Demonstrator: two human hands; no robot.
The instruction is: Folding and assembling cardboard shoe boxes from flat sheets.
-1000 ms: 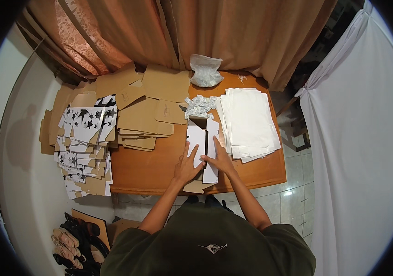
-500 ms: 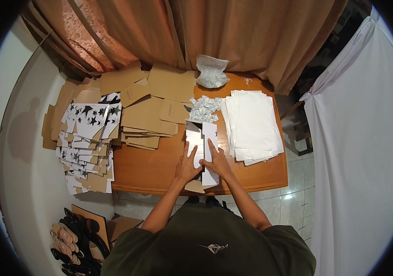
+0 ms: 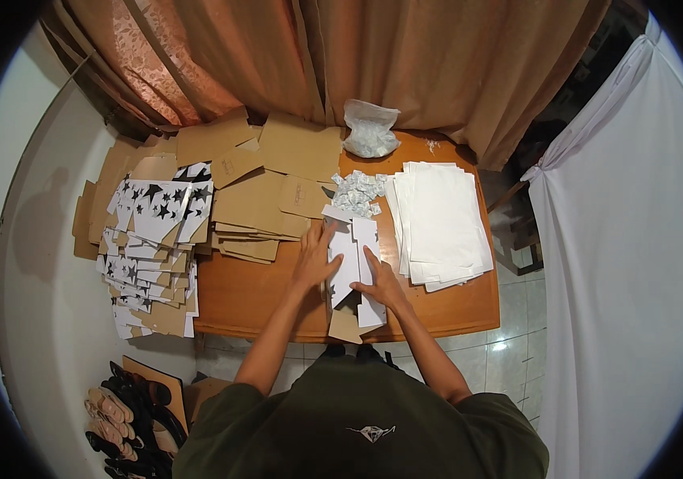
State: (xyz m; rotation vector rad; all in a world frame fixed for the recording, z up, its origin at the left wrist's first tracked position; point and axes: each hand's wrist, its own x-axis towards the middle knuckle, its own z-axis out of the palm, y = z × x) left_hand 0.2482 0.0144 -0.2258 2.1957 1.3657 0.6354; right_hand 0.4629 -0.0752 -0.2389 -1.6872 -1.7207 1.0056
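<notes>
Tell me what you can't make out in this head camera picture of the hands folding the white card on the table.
- Part of the white card: covered by the left hand and right hand, head view.
- Small packets in a pile: too small to tell their kind.
- Contents of the clear bag: blurred and small.
- Near edge of the table: partly hidden by the person's forearms and body.
- Sandals: cut off by the picture's dark rim.

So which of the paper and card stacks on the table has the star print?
The stack of star-printed sheets at the table's left edge; the cardboard pile beside it is plain brown and the right-hand stack plain white.
</notes>
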